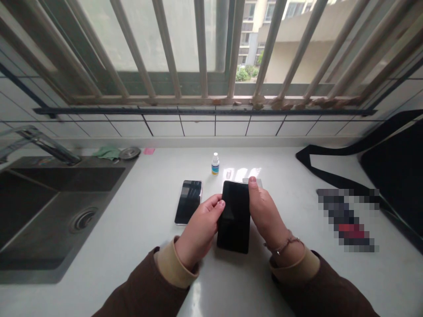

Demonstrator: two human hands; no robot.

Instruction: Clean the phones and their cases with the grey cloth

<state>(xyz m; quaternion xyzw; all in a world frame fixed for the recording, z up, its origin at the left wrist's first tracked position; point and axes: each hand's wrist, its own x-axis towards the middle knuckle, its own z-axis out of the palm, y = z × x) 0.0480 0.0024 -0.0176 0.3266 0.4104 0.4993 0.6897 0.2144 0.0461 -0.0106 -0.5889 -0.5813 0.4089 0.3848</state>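
Note:
Between my two hands is a black smartphone point(234, 218) with a dark screen facing up. My left hand point(202, 226) grips its left edge, thumb bent near the side of the screen. Along the upper right edge my right hand point(267, 213) holds it, thumb stretched upward; the fingers underneath are hidden. A second phone point(188, 202), dark-screened with a light rim, lies on the white counter point(132, 246) left of the held one. Beyond the phones stands a small white-capped bottle point(215, 165) with a blue and yellow label. A small clear piece point(228, 174) lies beside it.
At the left is a dark sink point(49, 264) with a chrome faucet point(49, 145). A green cloth point(107, 152), a metal drain cover point(130, 153) and a pink slip point(149, 151) lie by its back corner. Right are a black strap point(333, 176) and a pixelated item point(346, 220). Window bars point(201, 53) rise behind.

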